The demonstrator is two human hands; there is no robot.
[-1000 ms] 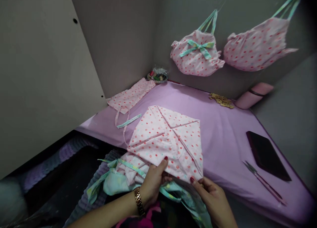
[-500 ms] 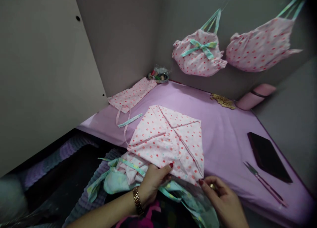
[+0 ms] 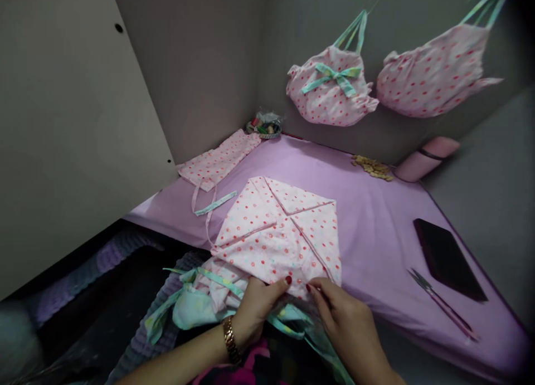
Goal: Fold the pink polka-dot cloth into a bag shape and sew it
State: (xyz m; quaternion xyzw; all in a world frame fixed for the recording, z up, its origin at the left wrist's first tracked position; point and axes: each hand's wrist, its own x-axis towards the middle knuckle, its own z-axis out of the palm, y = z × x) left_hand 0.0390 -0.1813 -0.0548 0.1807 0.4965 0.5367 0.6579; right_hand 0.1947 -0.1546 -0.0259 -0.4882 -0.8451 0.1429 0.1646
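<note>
A pink dotted cloth [image 3: 267, 229], folded with several diagonal flaps, lies over the near edge of the table. My left hand [image 3: 259, 304] grips its lower edge, thumb on top and fingers beneath. Just to the right, my right hand [image 3: 345, 312] pinches the same lower edge between thumb and forefinger. Mint green fabric with ties [image 3: 194, 307] hangs below the cloth around my left hand and over the lap.
On the purple table cover [image 3: 371, 229] are thread snips [image 3: 443, 304], a black tablet-like object [image 3: 449, 257], a pink cylinder [image 3: 428, 157], beige pieces [image 3: 371, 167], a basket [image 3: 267, 126] and another dotted cloth [image 3: 221, 156]. Two dotted garments [image 3: 334, 89] hang on the wall.
My right hand has moved left from the cloth's right corner to its lower edge, closer to my left hand. My left hand keeps its hold. The view has shifted slightly.
</note>
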